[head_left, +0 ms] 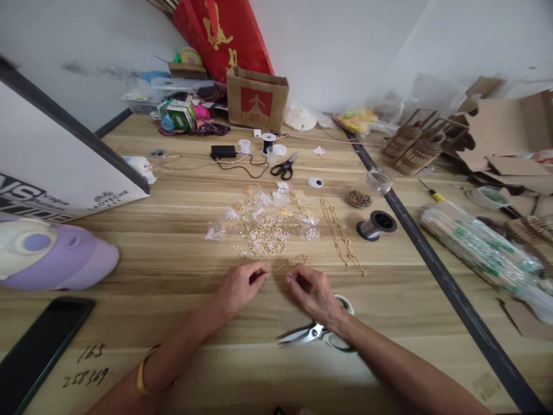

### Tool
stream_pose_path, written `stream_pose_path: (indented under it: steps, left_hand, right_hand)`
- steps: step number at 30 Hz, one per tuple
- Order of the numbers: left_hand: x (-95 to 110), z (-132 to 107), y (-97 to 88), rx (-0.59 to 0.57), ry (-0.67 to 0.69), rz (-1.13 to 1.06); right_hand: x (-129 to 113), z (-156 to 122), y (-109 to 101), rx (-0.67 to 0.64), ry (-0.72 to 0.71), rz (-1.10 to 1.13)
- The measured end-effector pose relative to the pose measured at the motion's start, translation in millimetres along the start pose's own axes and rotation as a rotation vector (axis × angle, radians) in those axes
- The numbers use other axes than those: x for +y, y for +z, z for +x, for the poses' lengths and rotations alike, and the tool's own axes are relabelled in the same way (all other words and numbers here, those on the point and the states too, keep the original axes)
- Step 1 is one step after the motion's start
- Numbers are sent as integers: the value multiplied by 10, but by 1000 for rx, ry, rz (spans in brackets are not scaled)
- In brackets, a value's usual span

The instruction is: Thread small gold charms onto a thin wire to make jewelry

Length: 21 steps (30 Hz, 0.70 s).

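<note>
My left hand (242, 288) is pinched closed near the middle of the wooden table, thumb and forefinger together. Opposite it, my right hand (311, 291) is pinched too. A short gold bead strand (285, 266) curves between and just behind my fingertips; whatever each pinch grips is too fine to make out. Beyond my hands lies a loose heap of gold and clear beads (264, 236), with small plastic bags (283, 193) around it. White-handled scissors (317, 331) rest partly under my right wrist. To the right, a longer gold chain (334, 230) is stretched out on the table.
A wire spool (377, 225) and a dish of mixed beads (359, 199) stand right of the chain. Black scissors (284, 168) lie farther back. A phone (43, 346) and purple object (73, 259) are at left; bagged sticks (479, 248) lie right.
</note>
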<state>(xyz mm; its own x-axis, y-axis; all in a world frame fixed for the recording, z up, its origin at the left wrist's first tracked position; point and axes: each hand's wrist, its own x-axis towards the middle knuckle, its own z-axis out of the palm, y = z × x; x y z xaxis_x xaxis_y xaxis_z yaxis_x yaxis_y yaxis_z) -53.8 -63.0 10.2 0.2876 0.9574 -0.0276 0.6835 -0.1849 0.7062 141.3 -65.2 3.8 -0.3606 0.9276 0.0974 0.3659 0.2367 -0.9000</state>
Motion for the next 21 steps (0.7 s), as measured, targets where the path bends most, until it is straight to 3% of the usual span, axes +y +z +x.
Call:
stream_pose_path:
  steps: [6,11,16,21]
  left_hand:
    - [-75,-7,32,-4,161,328]
    - [-74,-27,32,-14,278,492]
    - [-49,-45,23,-50,364,548]
    - [-4,-58,31,-119,355,492]
  right_hand:
    - [44,84,-80,219,128,322]
    - [85,143,-180,362,127,456]
    - [103,175,-231,406,100,476]
    - [143,205,-236,375,96,493]
